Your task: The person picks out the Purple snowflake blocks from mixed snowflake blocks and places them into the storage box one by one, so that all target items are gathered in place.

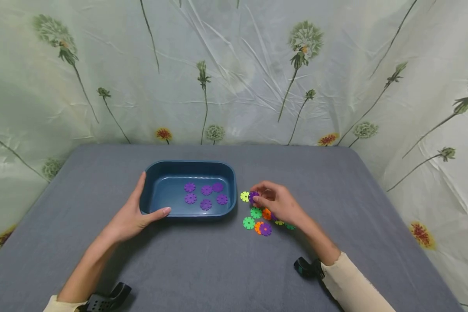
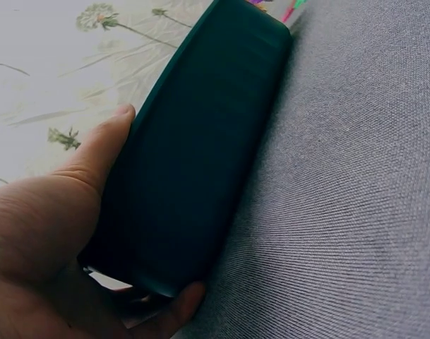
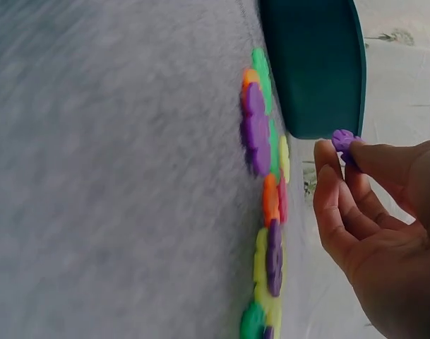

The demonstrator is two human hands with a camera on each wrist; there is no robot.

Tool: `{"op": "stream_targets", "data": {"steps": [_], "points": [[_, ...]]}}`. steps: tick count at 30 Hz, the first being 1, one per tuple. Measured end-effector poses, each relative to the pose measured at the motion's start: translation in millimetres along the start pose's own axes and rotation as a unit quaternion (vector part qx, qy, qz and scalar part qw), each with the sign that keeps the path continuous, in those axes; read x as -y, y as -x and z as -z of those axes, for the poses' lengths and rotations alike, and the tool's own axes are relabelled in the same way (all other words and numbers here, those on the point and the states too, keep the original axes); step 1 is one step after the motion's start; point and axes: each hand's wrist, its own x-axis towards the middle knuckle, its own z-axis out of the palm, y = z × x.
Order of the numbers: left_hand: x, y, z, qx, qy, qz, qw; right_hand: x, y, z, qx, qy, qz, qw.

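While a purple disc [image 1: 253,197] sits pinched at the fingertips [image 3: 325,151] of your right hand [image 1: 279,203], your left hand [image 1: 130,219] grips the blue tray [image 1: 163,195], thumb spread wide.

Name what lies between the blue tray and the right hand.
In the head view, a yellow notched disc lies on the gray cloth between the blue tray and the right hand, which pinches a purple disc.

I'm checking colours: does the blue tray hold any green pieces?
No, the six pieces lying in the blue tray are all purple.
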Motion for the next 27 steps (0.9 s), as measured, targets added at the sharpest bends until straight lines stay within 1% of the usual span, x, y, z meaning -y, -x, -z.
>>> {"op": "stream_targets", "data": {"steps": [4,7,16,21,27], "points": [[-0.3,0.5,1.1,0.004,0.002,-0.002,1.0000,3.5,-5.6,-3.4,-0.003,-0.027,0.000,0.9996],[0.2,1.0,1.3,0.003,0.002,0.002,1.0000,7.0,-10.3,-6.1,-0.007,-0.040,0.009,0.9991],[1.3,-0.6,-1.1,0.004,0.007,0.000,1.0000,13.2,-16.5,-13.7,-0.052,-0.040,0.033,0.9973],[1.2,-0.8,-0.1,0.007,0.007,0.006,0.9999,19.9,-23.1,-18.8,-0.055,-0.064,0.057,0.9948],[-1.1,-1.3,2.3,0.012,0.008,0.013,0.9998,26.6,-29.5,-25.2,-0.052,-0.099,0.076,0.9908]]}}
